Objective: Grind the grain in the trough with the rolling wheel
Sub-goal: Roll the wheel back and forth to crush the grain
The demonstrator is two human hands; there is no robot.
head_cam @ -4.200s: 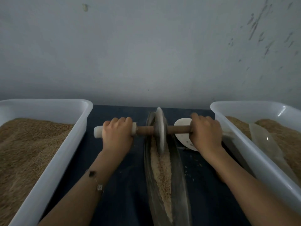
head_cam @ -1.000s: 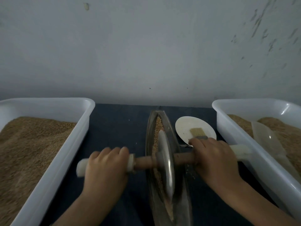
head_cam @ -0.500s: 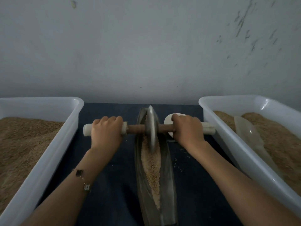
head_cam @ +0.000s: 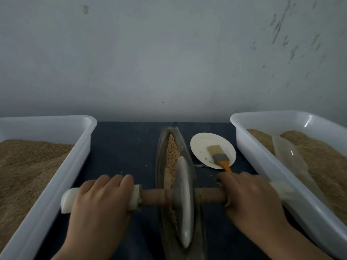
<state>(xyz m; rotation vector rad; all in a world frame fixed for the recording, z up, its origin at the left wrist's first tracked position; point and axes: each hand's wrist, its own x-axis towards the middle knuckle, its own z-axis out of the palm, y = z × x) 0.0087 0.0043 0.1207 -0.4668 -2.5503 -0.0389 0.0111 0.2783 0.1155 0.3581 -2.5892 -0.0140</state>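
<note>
The working lane is a strip of dark cloth (head_cam: 122,147) hemmed in by two white tubs. The left tub (head_cam: 75,162) and the right tub (head_cam: 262,162) stand with their walls close to the ends of the axle (head_cam: 155,198); the right end sits just at the right tub's rim. The trough (head_cam: 189,158) runs near to far down the middle, with the wheel (head_cam: 183,199) standing in its near half. Left of the trough the cloth lies bare to the far wall (head_cam: 169,53). Right of it, a plate (head_cam: 201,145) with a brush (head_cam: 218,155) fills the gap to the right tub. A scoop (head_cam: 289,156) lies in that tub.
</note>
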